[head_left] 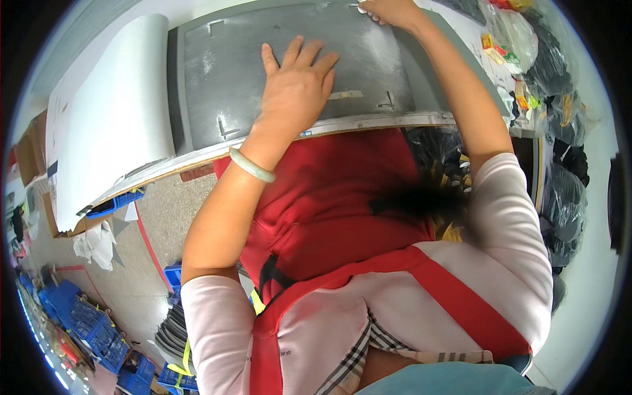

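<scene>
My left hand [296,85] lies flat, fingers spread, on a grey worn work surface [217,72] with faint chalk-like marks. A pale green bangle [251,166] circles that wrist. My right hand [388,11] reaches to the far edge of the same surface and its fingers curl around something small and white at the top of the picture; what it is cannot be made out. A strip of tape [347,95] sits just right of my left hand. I wear a red apron [329,197] over a pink top.
A stack of white sheets [112,112] lies left of the grey surface. Black bags [559,158] and small coloured items [510,59] fill the right side. Blue crates [85,316] and folded cloth stand on the floor at lower left.
</scene>
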A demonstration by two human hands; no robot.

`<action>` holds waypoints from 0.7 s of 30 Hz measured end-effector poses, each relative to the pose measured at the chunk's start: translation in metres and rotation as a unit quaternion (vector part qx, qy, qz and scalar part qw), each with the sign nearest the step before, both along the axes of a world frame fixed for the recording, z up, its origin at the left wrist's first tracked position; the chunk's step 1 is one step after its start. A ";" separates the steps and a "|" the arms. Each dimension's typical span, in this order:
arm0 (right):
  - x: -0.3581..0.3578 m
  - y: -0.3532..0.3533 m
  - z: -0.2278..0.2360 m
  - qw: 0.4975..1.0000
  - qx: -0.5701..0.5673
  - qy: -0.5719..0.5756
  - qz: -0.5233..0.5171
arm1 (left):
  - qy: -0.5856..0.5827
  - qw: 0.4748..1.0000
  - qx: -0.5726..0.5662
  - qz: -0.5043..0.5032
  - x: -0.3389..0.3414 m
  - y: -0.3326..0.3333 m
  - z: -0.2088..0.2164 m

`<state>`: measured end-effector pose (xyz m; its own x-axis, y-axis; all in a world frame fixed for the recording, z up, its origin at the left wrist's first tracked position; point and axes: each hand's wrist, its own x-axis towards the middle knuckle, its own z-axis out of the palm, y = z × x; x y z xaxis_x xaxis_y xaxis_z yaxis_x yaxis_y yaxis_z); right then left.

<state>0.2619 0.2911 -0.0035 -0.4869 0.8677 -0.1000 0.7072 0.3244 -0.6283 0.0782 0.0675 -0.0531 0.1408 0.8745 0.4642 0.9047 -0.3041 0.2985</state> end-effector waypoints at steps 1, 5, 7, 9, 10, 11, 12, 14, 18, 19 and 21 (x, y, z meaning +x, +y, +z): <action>-0.005 -0.002 0.005 1.000 0.002 -0.001 0.006 | 0.008 1.000 0.000 0.005 0.000 0.000 0.000; -0.051 -0.016 0.008 0.983 0.010 0.184 -0.007 | 0.025 0.999 0.002 0.021 0.002 0.001 -0.003; -0.087 -0.026 0.001 0.969 -0.040 0.236 0.060 | 0.036 0.999 0.003 0.023 0.002 0.001 -0.005; -0.126 -0.038 -0.008 0.975 0.021 0.193 0.111 | 0.052 0.998 -0.001 0.020 0.002 0.001 -0.006; -0.144 -0.044 -0.010 0.975 0.083 0.141 0.154 | 0.054 0.998 0.000 0.026 0.001 0.001 -0.006; -0.160 -0.049 -0.010 0.973 0.083 0.145 0.160 | 0.048 0.999 0.009 0.019 0.001 0.000 -0.006; -0.173 -0.053 -0.010 0.966 0.132 0.123 0.185 | 0.044 0.999 0.016 0.013 0.001 0.000 -0.006; -0.191 -0.058 -0.007 0.955 0.181 0.101 0.214 | 0.039 0.999 0.016 0.020 0.001 0.000 -0.005; -0.212 -0.056 -0.007 0.943 0.212 0.091 0.239 | 0.013 0.999 0.025 0.019 0.002 0.001 -0.004; -0.214 -0.056 -0.009 0.943 0.220 0.068 0.241 | 0.007 1.000 0.019 0.015 0.002 0.000 -0.004; -0.220 -0.053 -0.013 0.932 0.252 0.065 0.253 | 0.015 1.000 0.007 0.010 0.001 0.001 -0.004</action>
<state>0.0421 0.2377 -0.0170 -0.8256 0.4454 0.3465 0.3127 0.8722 -0.3760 0.0791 0.0680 -0.0574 0.1366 0.8712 0.4716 0.9193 -0.2888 0.2672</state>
